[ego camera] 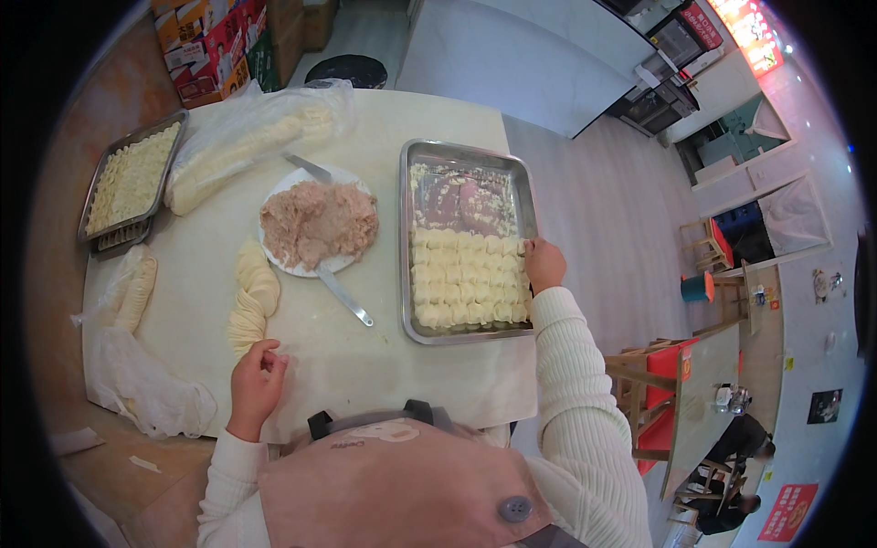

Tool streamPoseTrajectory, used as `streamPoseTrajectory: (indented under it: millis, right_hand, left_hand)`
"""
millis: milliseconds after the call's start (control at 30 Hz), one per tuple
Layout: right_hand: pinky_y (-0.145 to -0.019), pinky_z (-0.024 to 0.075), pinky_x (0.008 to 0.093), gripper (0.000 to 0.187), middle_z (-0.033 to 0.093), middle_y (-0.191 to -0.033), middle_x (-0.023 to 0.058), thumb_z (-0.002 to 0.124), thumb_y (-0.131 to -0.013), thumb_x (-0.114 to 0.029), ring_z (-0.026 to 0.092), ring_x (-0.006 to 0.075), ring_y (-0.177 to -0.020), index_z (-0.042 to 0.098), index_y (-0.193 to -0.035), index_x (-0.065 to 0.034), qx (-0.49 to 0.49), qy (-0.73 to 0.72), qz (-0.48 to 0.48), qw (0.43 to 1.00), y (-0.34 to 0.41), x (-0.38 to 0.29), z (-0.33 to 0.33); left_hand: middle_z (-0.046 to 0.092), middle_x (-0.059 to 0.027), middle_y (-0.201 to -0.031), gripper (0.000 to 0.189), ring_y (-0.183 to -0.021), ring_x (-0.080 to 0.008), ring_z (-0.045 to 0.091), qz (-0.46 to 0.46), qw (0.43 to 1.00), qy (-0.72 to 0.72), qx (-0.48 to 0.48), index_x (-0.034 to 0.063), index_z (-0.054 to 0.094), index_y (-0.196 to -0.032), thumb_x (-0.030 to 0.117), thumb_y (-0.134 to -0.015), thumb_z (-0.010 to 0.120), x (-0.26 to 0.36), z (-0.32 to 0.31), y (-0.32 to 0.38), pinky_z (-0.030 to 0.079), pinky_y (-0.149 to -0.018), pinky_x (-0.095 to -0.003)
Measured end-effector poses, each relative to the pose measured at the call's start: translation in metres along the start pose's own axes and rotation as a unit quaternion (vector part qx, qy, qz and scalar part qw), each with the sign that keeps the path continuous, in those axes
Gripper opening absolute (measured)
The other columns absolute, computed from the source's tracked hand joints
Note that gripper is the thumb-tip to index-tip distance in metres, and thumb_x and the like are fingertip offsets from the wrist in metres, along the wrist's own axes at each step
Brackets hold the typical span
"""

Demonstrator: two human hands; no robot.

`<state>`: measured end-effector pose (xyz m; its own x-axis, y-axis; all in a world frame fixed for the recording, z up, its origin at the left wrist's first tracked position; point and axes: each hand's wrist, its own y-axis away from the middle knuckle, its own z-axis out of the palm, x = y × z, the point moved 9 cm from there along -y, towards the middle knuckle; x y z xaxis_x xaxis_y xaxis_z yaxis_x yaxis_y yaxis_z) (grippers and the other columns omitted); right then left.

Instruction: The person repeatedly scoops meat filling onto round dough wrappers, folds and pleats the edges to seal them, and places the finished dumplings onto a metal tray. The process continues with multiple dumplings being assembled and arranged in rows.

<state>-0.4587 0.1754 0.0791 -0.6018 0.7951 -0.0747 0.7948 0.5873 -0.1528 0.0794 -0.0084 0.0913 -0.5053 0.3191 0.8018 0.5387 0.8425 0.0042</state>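
My left hand (258, 387) is at the near end of a stack of round dough wrappers (255, 301), its fingers curled; whether it grips a wrapper cannot be told. My right hand (545, 264) reaches to the right side of a metal tray (468, 337), fingertips at the row end of wrapped dumplings (469, 277); what they hold is hidden. The dumplings fill the tray's near part, and crumbs lie on its far part. Between hands and tray's left stands a white plate (279, 181) of minced meat filling (318, 219), with a metal spatula (346, 298) resting on its near edge.
Bagged wrapper stacks (253, 151) lie at the back left, more bagged wrappers (137, 288) at the left. Stacked trays of dumplings (133, 178) stand at the table's far left edge. Beyond are printed cartons (212, 48), a black stool (346, 70), red chairs (661, 373) and seated people (730, 510).
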Motion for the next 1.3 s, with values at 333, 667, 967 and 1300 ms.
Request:
streamPoseTrajectory:
  millis: [333, 667, 967, 1300]
  right_hand:
    - [-0.073, 0.0486, 0.0499, 0.03, 0.067, -0.089, 0.023, 0.055, -0.088, -0.029, 0.062, 0.0429, -0.085, 0.069, -0.089, -0.0023, -0.072, -0.062, -0.006, 0.995, -0.007, 0.015, 0.023]
    - [-0.078, 0.0484, 0.0426, 0.026, 0.067, -0.092, 0.0157, 0.066, -0.085, -0.021, 0.062, 0.0319, -0.085, 0.067, -0.102, -0.0014, 0.026, -0.056, -0.166, 0.984, 0.011, -0.043, -0.015]
    - [-0.089, 0.0422, 0.0404, 0.012, 0.063, -0.094, 0.0134, 0.064, -0.084, -0.007, 0.056, 0.0321, -0.094, 0.066, -0.095, -0.0043, -0.001, -0.26, -0.427, 0.866, 0.125, -0.22, -0.052]
    - [-0.08, 0.0493, 0.044, 0.044, 0.053, -0.108, 0.0201, 0.054, -0.088, -0.006, 0.057, 0.0385, -0.095, 0.046, -0.131, -0.0078, -0.219, -0.211, -0.404, 0.863, 0.194, -0.314, 0.023]
  left_hand:
    - [0.064, -0.0078, -0.076, 0.016, -0.07, -0.0126, 0.059, -0.105, 0.984, 0.03, 0.144, 0.0023, 0.062, -0.098, 0.017, -0.093, 0.059, -0.092, -0.053, 0.039, 0.048, -0.066, -0.0275]
    - [0.06, -0.0043, -0.071, 0.015, -0.067, -0.0246, 0.059, 0.048, 0.983, -0.133, 0.115, 0.01, 0.061, -0.077, 0.02, -0.075, 0.072, -0.046, -0.017, 0.063, 0.043, -0.06, -0.0377]
    - [0.059, -0.0048, -0.079, 0.013, -0.076, -0.0255, 0.057, 0.14, 0.941, -0.263, 0.158, 0.0096, 0.061, -0.08, 0.016, -0.075, 0.07, -0.036, 0.005, 0.055, 0.042, -0.064, -0.0363]
    - [0.06, -0.0047, -0.097, 0.011, -0.088, -0.0168, 0.059, -0.203, 0.863, 0.39, 0.247, 0.0075, 0.053, -0.1, 0.017, -0.099, 0.047, -0.107, -0.041, 0.08, 0.047, -0.078, -0.0327]
